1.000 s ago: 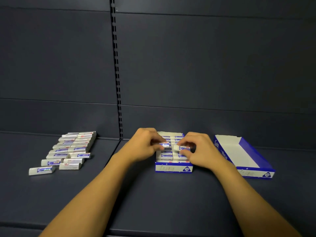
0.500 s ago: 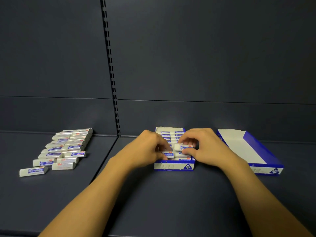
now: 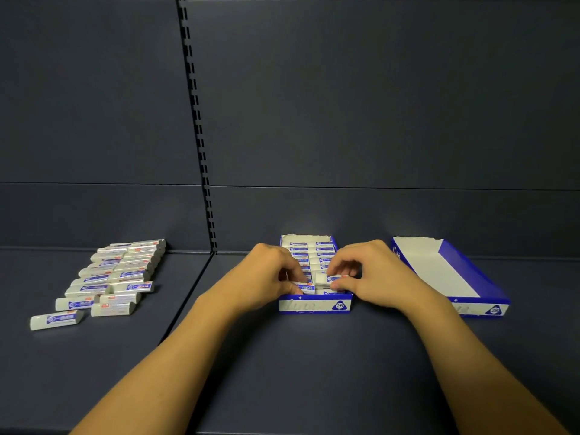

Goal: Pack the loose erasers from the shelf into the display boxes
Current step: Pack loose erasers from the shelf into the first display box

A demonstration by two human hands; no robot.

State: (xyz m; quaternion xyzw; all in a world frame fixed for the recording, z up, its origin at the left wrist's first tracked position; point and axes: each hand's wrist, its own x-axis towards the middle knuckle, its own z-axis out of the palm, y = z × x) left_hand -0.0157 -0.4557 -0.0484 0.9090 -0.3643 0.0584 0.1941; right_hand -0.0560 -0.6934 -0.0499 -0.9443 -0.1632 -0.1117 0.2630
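Observation:
A blue and white display box stands on the dark shelf in front of me, with two rows of wrapped erasers inside. My left hand pinches an eraser at the box's front left. My right hand pinches another eraser just above the front right slot. A second display box sits to the right with nothing in it. Several loose erasers lie in two rows on the shelf at the left.
The shelf is dark grey, with a back wall and a slotted upright behind. A seam between two shelf panels runs between the loose erasers and the boxes.
Both hands have moved from the middle of the box toward its front end, each still holding its eraser. The left one now sits lower, at the front left slot.

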